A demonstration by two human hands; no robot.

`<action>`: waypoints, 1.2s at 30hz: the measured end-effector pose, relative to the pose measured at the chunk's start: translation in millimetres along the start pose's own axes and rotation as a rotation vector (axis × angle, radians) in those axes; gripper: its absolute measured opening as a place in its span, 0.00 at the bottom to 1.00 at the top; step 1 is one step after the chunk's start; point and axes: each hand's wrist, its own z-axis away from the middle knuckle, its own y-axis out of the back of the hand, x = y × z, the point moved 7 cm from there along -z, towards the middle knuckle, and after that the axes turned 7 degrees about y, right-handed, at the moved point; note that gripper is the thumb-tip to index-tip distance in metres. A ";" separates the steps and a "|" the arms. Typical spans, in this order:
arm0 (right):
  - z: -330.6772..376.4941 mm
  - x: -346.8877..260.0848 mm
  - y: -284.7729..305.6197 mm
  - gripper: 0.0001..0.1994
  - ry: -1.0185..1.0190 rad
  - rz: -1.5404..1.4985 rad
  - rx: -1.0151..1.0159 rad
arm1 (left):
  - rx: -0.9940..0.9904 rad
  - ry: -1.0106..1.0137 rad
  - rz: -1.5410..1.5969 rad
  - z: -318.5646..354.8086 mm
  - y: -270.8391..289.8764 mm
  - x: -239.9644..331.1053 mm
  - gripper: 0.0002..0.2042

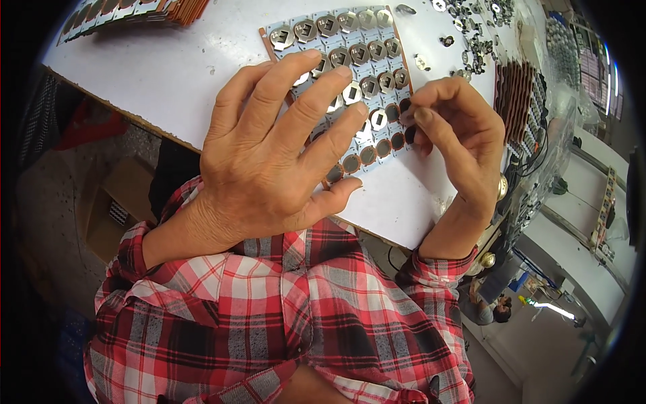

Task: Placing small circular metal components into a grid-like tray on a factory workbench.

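A flat pale-blue holder panel (377,30) with rows of round pockets lies on the white table (168,74). Most pockets hold small silver metal pieces (328,25) with square holes; a few pockets (367,155) near the lower right edge show brown and empty. My left hand (276,155) lies flat on the panel with fingers spread, covering its lower left part. My right hand (457,135) is at the panel's right edge, thumb and fingertips pinched together on a small metal piece (408,116) over the pockets there.
Loose silver metal pieces (471,40) are scattered on the table at the upper right. A stack of brown-edged panels (518,94) stands at the right, another stack (134,10) at the upper left. A cardboard box (111,209) sits on the floor at left.
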 end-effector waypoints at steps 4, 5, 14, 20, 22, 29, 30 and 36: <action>0.1 -4.2 -4.3 0.05 0.009 0.048 -0.003 | 0.003 0.007 -0.001 0.2 -0.8 -0.2 0.32; 0.1 -4.9 -5.2 0.05 0.028 0.056 -0.009 | 0.006 0.008 0.007 0.3 -0.4 -0.2 0.32; 1.8 -12.4 -15.9 0.05 0.176 0.241 -0.003 | 0.024 0.005 0.016 -0.2 1.0 0.3 0.32; 10.9 -8.7 -15.3 0.08 0.208 0.391 0.067 | 0.037 0.009 0.030 -1.2 0.7 1.2 0.31; 14.0 -8.0 -18.1 0.08 0.282 0.402 0.113 | 0.037 0.007 0.023 -1.1 0.0 1.4 0.31; 16.5 -10.1 -19.9 0.08 0.291 0.452 0.165 | 0.049 0.008 0.013 -1.4 1.2 1.5 0.32; 16.8 -12.0 -21.4 0.07 0.318 0.434 0.157 | 0.051 0.007 0.007 -1.4 1.5 1.4 0.32; 13.7 -16.4 -23.1 0.06 0.315 0.465 0.130 | 0.019 0.017 -0.012 -1.4 1.9 1.2 0.32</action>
